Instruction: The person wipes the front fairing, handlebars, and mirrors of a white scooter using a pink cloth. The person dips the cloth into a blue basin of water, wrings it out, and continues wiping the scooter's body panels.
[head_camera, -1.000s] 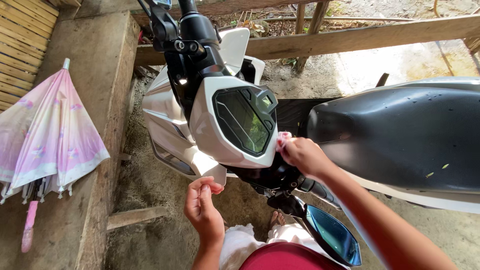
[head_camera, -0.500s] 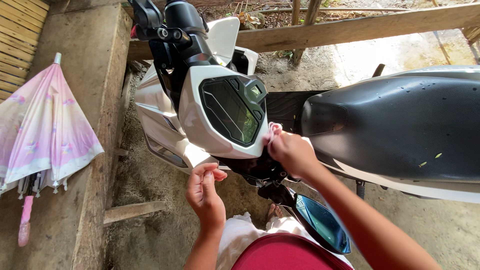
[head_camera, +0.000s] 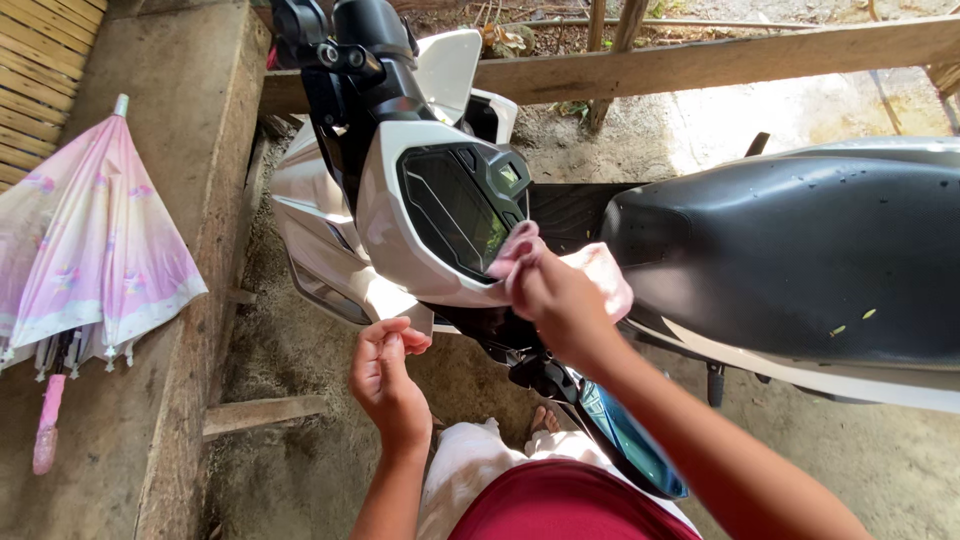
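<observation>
Scooter (head_camera: 400, 210), white and glossy with a black matte seat (head_camera: 800, 250) at 3 o'clock, fills the middle; a pink folded umbrella (head_camera: 90, 250) lies on the concrete ledge at 9 o'clock, a rough wooden beam (head_camera: 700, 55) crosses at 1 o'clock, and a blue mirror (head_camera: 630, 440) sits at 5 o'clock. The right hand (head_camera: 555, 300) is clamped on a soft pink cloth (head_camera: 600, 275), pressed against the dark dashboard panel (head_camera: 455, 210). The left hand (head_camera: 385, 375), at 7 o'clock from it, hangs loosely curled, fingers together, holding nothing
</observation>
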